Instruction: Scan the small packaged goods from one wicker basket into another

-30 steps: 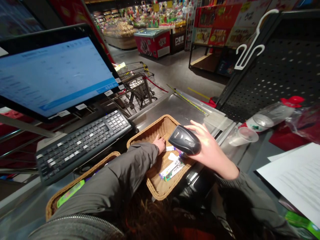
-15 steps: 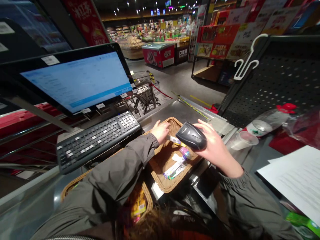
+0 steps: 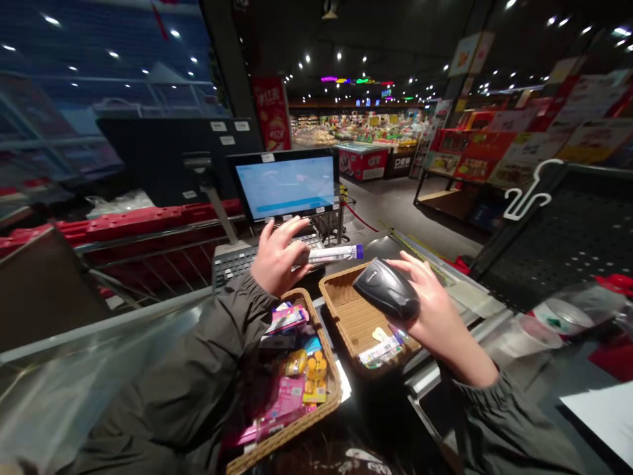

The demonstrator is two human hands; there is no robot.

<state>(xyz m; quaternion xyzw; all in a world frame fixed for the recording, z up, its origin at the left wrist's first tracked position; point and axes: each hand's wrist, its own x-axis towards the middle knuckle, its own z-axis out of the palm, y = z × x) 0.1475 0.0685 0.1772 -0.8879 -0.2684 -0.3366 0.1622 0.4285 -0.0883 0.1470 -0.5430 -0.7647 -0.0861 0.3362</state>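
Observation:
My left hand (image 3: 281,257) grips a slim white stick pack (image 3: 336,253) with a purple end, held in the air in front of the keyboard (image 3: 235,265). In my right hand (image 3: 430,307) is a black barcode scanner (image 3: 386,288), above the right wicker basket (image 3: 346,326). A few small packs (image 3: 382,349) lie at that basket's near end. The left wicker basket (image 3: 330,369), below my left hand, holds several colourful packets (image 3: 291,392), pink, yellow and orange.
A lit monitor (image 3: 287,186) stands behind the keyboard. To the right are a black perforated panel (image 3: 583,231) with white hooks (image 3: 531,192), a plastic cup (image 3: 531,335) and paper sheets (image 3: 601,412). Shopping carts (image 3: 346,218) stand beyond the counter.
My left hand has lifted out of the right basket and moved left with the stick pack. The view has turned left, showing more of the left basket. My right hand still holds the scanner.

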